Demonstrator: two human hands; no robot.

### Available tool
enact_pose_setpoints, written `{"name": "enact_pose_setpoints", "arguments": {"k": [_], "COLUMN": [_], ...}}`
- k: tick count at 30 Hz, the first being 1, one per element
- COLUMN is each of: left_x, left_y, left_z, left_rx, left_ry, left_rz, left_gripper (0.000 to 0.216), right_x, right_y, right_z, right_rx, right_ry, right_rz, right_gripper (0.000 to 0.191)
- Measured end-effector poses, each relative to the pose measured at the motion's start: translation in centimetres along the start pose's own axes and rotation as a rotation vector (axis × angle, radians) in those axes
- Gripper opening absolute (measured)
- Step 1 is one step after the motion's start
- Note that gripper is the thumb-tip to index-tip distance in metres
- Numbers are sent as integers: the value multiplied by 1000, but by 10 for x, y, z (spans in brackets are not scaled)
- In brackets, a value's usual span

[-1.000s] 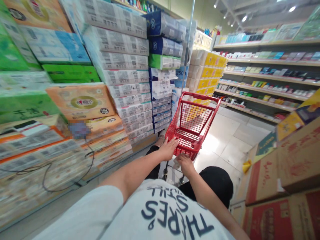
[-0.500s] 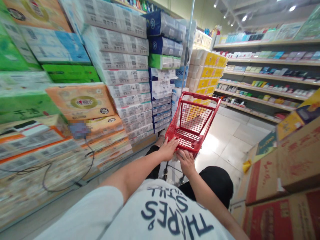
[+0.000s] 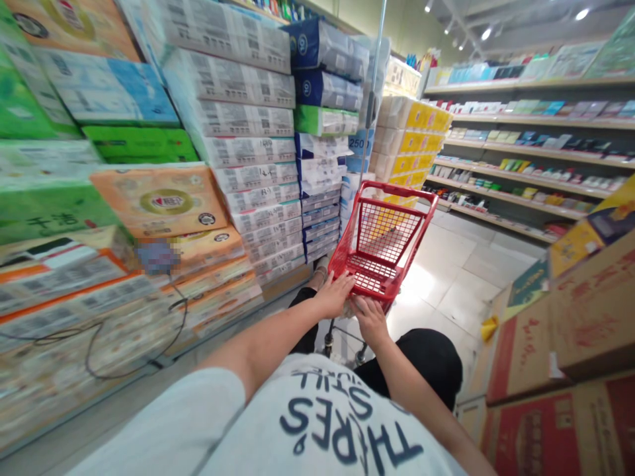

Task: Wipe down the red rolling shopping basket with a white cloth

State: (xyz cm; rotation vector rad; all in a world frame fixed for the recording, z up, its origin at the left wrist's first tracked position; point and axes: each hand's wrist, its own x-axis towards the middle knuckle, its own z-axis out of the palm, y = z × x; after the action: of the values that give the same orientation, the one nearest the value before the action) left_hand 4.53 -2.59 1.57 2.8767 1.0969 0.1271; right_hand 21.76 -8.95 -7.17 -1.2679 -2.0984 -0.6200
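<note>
Supermarket aisle, stacked tissue packs (image 3: pixel 248 165) alongside: the red wire-mesh shopping cart (image 3: pixel 384 231) stands just ahead, basket showing nothing inside. Left hand (image 3: pixel 335 294) lies flat on its near rim; right hand (image 3: pixel 370 322) touches beside it, grip unclear.

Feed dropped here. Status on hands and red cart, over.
Left hand flat on red cart rim. Right hand beside it, grip unclear. Tissue packs close left, boxes right.

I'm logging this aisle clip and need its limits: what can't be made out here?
Head view:
- Whitish thing under the right hand: covered by its fingers.
- Red cart lower frame: mostly hidden behind the left hand, knees.
- Shelf goods at right: labels too small.
- Patch on orange packs: blurred.
- Cardboard boxes: cut by right edge.
</note>
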Motion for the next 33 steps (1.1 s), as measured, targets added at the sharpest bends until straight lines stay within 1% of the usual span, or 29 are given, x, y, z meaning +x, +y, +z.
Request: {"name": "enact_pose_setpoints", "arguments": {"k": [3,4,5,6,8,11,13,14,16,17,21,22,23,24,25,28,30,32,33], "left_x": [1,1,1,1,1,0,0,0,0,0,0,0,0,-1,-1,-2,-2,-2,-2], "left_y": [-2,-3,-3,-4,-4,-1,1,2,3,3,2,2,1,1,1,2,2,2,2], "left_z": [3,4,5,5,5,2,0,-1,-3,-3,-4,-4,-4,-3,-3,-1,0,1,1], "left_rx": [18,23,26,26,19,-2,-9,-8,-2,1,14,18,21,22,20,4,-9,-14,-13], "left_ry": [-9,-8,-4,3,11,4,-9,-17,-27,-29,-42,-44,-42,-37,-31,-5,19,29,26], "left_rz": [3,6,10,13,21,12,-4,-13,-20,-20,-9,-6,-2,0,2,4,6,6,5], "left_gripper": [77,79,79,78,75,73,74,75,76,76,77,78,78,78,77,72,70,71,72], "right_x": [-1,-1,-1,0,2,4,5,4,3,2,-1,-2,-3,-3,-3,-2,-1,0,-1], "right_y": [-4,-6,-8,-9,-8,-2,4,5,6,5,-5,-7,-9,-11,-11,-10,-7,-4,-3], "right_z": [10,11,11,9,1,-11,-15,-15,-10,-6,10,13,14,14,13,5,-1,-3,-2], "right_rx": [32,40,44,41,20,-33,-68,-79,-86,-82,-59,-52,-48,-46,-47,-53,-51,-61,-69], "right_ry": [-148,-170,-164,-130,-1,193,248,250,206,154,-168,-231,-261,-255,-216,-14,72,92,78], "right_rz": [-66,-85,-97,-98,-61,50,105,112,92,70,3,-5,-7,-11,-14,1,41,83,90], "right_gripper": [34,34,35,37,41,42,38,35,31,30,26,26,27,30,35,46,46,43,40]}}
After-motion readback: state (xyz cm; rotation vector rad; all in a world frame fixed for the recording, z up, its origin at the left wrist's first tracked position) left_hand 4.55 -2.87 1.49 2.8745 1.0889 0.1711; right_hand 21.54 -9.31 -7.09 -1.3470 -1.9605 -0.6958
